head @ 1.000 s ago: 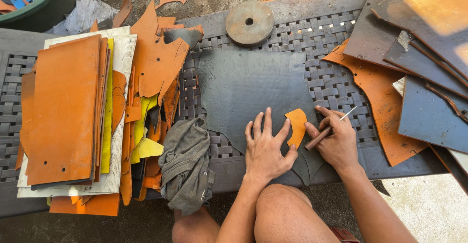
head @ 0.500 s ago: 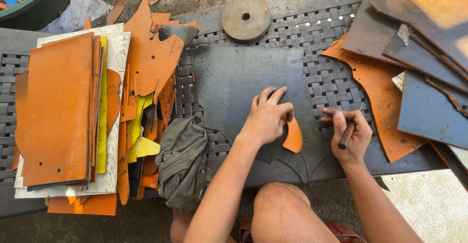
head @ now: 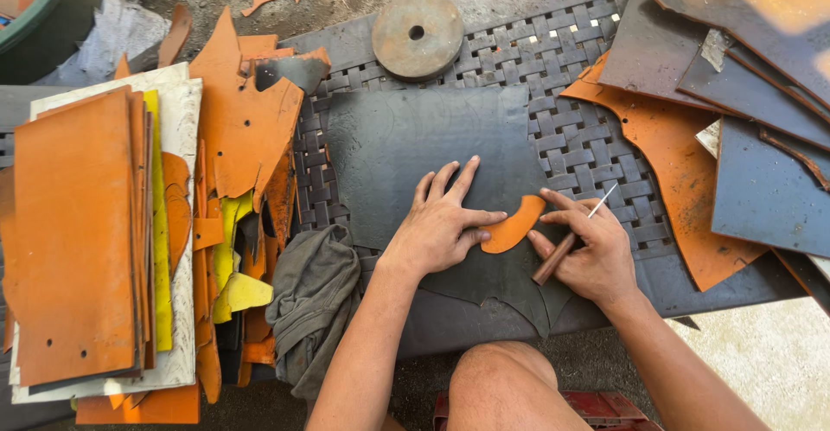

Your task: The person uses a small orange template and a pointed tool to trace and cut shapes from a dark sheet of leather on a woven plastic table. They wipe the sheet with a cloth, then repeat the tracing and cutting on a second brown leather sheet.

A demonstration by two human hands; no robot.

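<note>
The left hand (head: 441, 228) lies flat, fingers spread, pressing a small curved orange piece (head: 513, 225) onto a dark grey sheet (head: 406, 150). Its grip is open: it pins the piece down and closes around nothing. The right hand (head: 588, 245) has its grip closed around a thin awl (head: 571, 239) with a brown wooden handle, the metal point angled up and away from the piece; its forefinger reaches to the right end of the orange piece.

The orange piece sits on the lower right part of the grey sheet, between the two hands. The sheet lies spread on the woven worktop (head: 588, 137), its near edge ragged and hanging towards the person's knee.

Handling judgement: the orange piece looks thin, light and fairly stiff, like a cut pattern, and liable to slide on the sheet unless held down by flat pressure over its middle, as now. The grey sheet appears limp and flexible, probably leather or rubber; it is best taken at an edge, or kept flat under the palm. The awl is slender, best held low on the handle.

Nearby: a round metal disc (head: 418, 34) at the far edge, a stack of orange boards (head: 78, 232) well to the left, and a grey rag (head: 316, 301) beside the left forearm.
</note>
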